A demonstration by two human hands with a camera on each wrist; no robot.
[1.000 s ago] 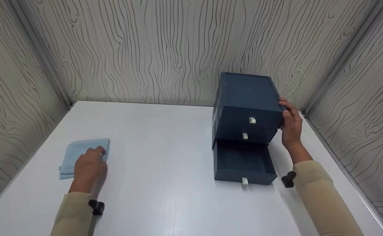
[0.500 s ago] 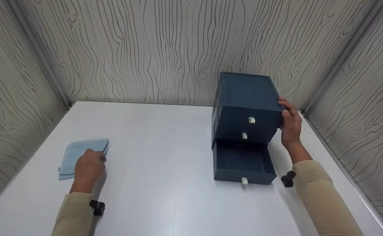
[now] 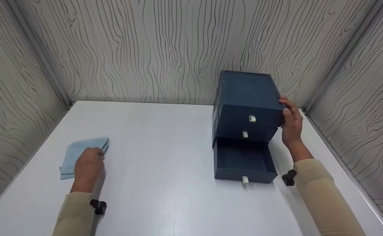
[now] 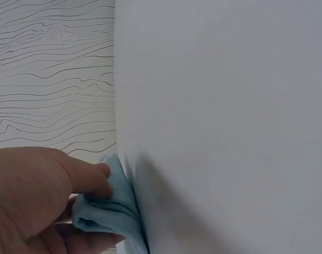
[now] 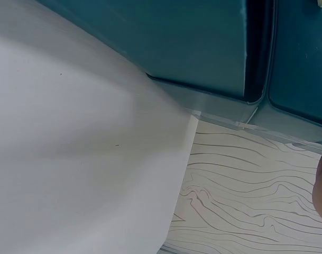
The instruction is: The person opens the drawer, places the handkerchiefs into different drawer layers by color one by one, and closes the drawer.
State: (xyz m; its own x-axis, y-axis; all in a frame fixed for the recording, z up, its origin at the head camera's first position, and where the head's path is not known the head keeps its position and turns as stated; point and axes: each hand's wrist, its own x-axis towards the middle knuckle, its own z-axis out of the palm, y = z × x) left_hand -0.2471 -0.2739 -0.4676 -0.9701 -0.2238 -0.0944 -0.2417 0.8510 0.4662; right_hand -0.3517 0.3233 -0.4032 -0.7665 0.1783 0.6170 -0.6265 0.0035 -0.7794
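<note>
The left hand (image 3: 88, 164) is lying on the light blue cloth (image 3: 76, 152), which is sitting folded near the left edge of the tabletop (image 3: 162, 147). In the left wrist view the fingers (image 4: 89, 177) are curling onto a fold of the cloth (image 4: 116, 211) with the thumb underneath, pinching the fabric between them. Over toward the far right corner of the tabletop, the dark blue drawer box (image 3: 247, 98) is standing upright. The right hand (image 3: 291, 123) is gripping its right side near the top front corner, thumb on the front edge, fingers wrapping round the side wall. The top two drawers are sitting closed, each showing a small pale pull tab. The bottom drawer (image 3: 244, 162) is hanging open toward the near edge, its inside showing bare.
</note>
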